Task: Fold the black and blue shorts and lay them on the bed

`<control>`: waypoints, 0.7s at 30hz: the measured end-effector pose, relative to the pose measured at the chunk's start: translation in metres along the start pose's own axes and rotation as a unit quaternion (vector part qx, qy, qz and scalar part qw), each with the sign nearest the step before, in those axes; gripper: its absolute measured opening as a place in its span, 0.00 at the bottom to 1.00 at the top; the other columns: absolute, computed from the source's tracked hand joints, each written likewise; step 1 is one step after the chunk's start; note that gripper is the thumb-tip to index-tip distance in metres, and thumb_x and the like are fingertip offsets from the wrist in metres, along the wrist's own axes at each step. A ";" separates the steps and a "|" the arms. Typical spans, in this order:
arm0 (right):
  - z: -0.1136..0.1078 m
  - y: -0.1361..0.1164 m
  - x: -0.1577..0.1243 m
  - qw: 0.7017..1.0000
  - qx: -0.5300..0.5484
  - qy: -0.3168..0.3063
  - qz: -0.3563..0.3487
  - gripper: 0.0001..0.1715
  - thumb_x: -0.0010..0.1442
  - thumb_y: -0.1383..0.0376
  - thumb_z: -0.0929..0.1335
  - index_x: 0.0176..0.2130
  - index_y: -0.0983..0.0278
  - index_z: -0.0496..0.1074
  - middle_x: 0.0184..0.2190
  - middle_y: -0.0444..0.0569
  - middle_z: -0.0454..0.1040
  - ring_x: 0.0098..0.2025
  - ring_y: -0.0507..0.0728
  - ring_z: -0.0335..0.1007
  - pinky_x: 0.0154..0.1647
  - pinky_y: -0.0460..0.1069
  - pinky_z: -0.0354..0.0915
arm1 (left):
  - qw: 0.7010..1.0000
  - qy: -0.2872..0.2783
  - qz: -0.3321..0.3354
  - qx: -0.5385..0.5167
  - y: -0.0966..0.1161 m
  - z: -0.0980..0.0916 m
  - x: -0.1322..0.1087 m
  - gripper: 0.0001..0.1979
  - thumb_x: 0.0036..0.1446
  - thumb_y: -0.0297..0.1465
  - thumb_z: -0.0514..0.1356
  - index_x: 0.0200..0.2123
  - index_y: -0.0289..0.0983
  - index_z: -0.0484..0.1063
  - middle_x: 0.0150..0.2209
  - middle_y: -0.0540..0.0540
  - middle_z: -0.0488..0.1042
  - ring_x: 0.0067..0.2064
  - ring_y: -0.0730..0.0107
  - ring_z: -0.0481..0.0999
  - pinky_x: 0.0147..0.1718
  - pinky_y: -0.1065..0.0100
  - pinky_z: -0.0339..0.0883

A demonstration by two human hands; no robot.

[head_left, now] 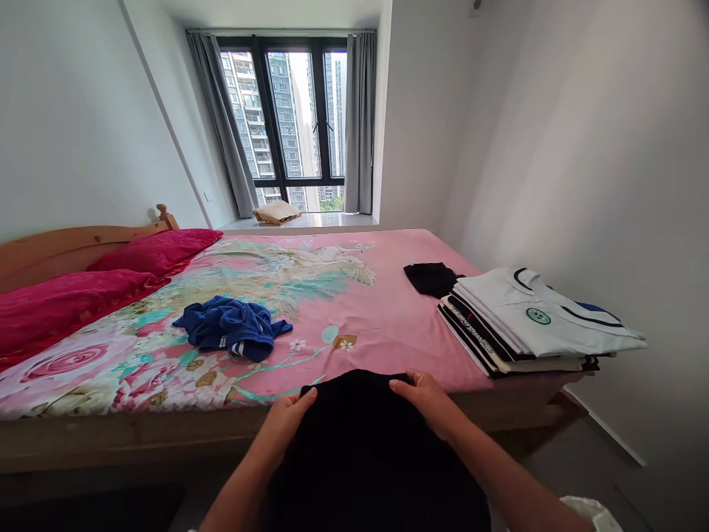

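A black cloth garment (371, 451) hangs in front of me at the bed's near edge, its exact kind not clear. My left hand (293, 410) pinches its upper left corner, thumb on top. At the upper right corner my right hand (424, 395) grips it the same way. The top edge between the hands bows slightly upward, and the lower part runs out of view. Beyond it on the bed lies a crumpled blue garment (227, 325) with white marks. To the right stands a stack of folded clothes (487, 343), topped by a white shirt (532, 314) with a green round badge.
The bed (388, 325) has a pink floral sheet. A folded black garment (432, 278) lies beside the stack. Red pillows (158, 253) rest by the wooden headboard (49, 251). A beige folded cloth (277, 212) sits on the window sill. A white wall (581, 148) rises at the right.
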State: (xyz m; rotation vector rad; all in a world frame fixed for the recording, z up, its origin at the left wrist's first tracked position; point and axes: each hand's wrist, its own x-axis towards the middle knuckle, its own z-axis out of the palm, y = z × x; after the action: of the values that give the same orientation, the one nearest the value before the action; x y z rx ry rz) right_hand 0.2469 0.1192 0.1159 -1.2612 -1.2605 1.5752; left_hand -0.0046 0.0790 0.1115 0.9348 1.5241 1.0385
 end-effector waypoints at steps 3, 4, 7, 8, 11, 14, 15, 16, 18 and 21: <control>0.034 0.023 -0.024 0.998 0.010 0.005 -0.059 0.18 0.50 0.55 0.71 0.34 0.67 0.72 0.29 0.47 0.76 0.32 0.56 0.71 0.34 0.48 0.65 | 0.988 0.029 0.087 0.124 -0.018 0.021 -0.023 0.24 0.47 0.51 0.60 0.18 0.35 0.67 0.15 0.52 0.66 0.20 0.72 0.65 0.21 0.72 0.53; 0.044 0.029 -0.032 0.997 0.006 0.006 -0.075 0.17 0.51 0.55 0.71 0.34 0.67 0.72 0.29 0.47 0.76 0.33 0.56 0.71 0.36 0.49 0.65 | 0.980 0.035 0.112 0.162 -0.022 0.028 -0.033 0.23 0.50 0.50 0.57 0.20 0.35 0.69 0.17 0.51 0.68 0.22 0.70 0.67 0.22 0.71 0.55; 0.064 0.040 -0.054 0.993 0.003 0.009 -0.119 0.16 0.55 0.56 0.69 0.37 0.67 0.74 0.33 0.50 0.77 0.38 0.59 0.72 0.42 0.51 0.66 | 0.959 0.026 0.165 0.229 -0.027 0.044 -0.060 0.20 0.58 0.45 0.52 0.32 0.37 0.75 0.27 0.47 0.77 0.31 0.64 0.75 0.30 0.70 0.63; 0.067 0.042 -0.060 0.991 0.008 0.005 -0.131 0.17 0.56 0.56 0.68 0.39 0.66 0.74 0.36 0.51 0.77 0.41 0.60 0.72 0.45 0.52 0.66 | 0.954 0.019 0.179 0.240 -0.027 0.048 -0.066 0.19 0.60 0.43 0.50 0.37 0.38 0.76 0.31 0.46 0.79 0.34 0.63 0.77 0.33 0.70 0.65; 0.070 0.045 -0.073 0.986 0.022 -0.022 -0.165 0.20 0.60 0.57 0.65 0.48 0.64 0.73 0.44 0.52 0.76 0.48 0.61 0.70 0.53 0.55 0.63 | 0.930 0.019 0.221 0.291 -0.030 0.053 -0.076 0.18 0.62 0.39 0.49 0.47 0.41 0.73 0.40 0.43 0.79 0.41 0.61 0.79 0.38 0.68 0.69; 0.069 0.048 -0.078 0.982 0.025 -0.027 -0.188 0.22 0.62 0.56 0.63 0.52 0.61 0.71 0.49 0.51 0.74 0.52 0.62 0.68 0.57 0.56 0.61 | 0.900 0.045 0.256 0.351 -0.035 0.054 -0.075 0.19 0.62 0.37 0.47 0.50 0.39 0.71 0.44 0.41 0.78 0.43 0.59 0.79 0.40 0.65 0.71; 0.068 0.049 -0.078 0.982 0.030 -0.023 -0.187 0.22 0.62 0.56 0.63 0.53 0.60 0.71 0.49 0.51 0.74 0.52 0.62 0.68 0.57 0.56 0.60 | 0.892 0.051 0.265 0.363 -0.036 0.054 -0.074 0.19 0.63 0.37 0.47 0.50 0.38 0.71 0.45 0.40 0.78 0.44 0.59 0.79 0.40 0.64 0.72; 0.068 0.049 -0.077 0.982 0.035 -0.018 -0.183 0.22 0.62 0.56 0.63 0.53 0.60 0.70 0.49 0.51 0.74 0.52 0.62 0.68 0.57 0.56 0.60 | 0.886 0.053 0.273 0.370 -0.037 0.054 -0.074 0.20 0.63 0.37 0.46 0.51 0.38 0.71 0.46 0.40 0.78 0.44 0.59 0.79 0.41 0.64 0.73; 0.068 0.050 -0.075 0.984 0.047 -0.008 -0.171 0.22 0.62 0.56 0.63 0.53 0.60 0.70 0.48 0.50 0.75 0.51 0.61 0.68 0.57 0.56 0.60 | 0.878 0.058 0.290 0.377 -0.038 0.054 -0.074 0.20 0.63 0.37 0.46 0.50 0.37 0.71 0.47 0.41 0.77 0.45 0.61 0.78 0.41 0.65 0.73; 0.069 0.046 -0.076 0.984 0.057 -0.009 -0.168 0.22 0.62 0.56 0.64 0.54 0.60 0.70 0.48 0.49 0.75 0.51 0.60 0.68 0.57 0.55 0.60 | 0.869 0.071 0.311 0.378 -0.036 0.055 -0.077 0.19 0.63 0.37 0.47 0.50 0.38 0.71 0.45 0.42 0.78 0.43 0.62 0.79 0.41 0.66 0.74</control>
State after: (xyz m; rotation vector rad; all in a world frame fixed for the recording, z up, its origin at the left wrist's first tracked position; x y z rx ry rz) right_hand 0.1997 0.0204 0.0911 -0.9094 -1.2984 1.3950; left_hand 0.0610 0.0041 0.0960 2.0390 1.8395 0.9441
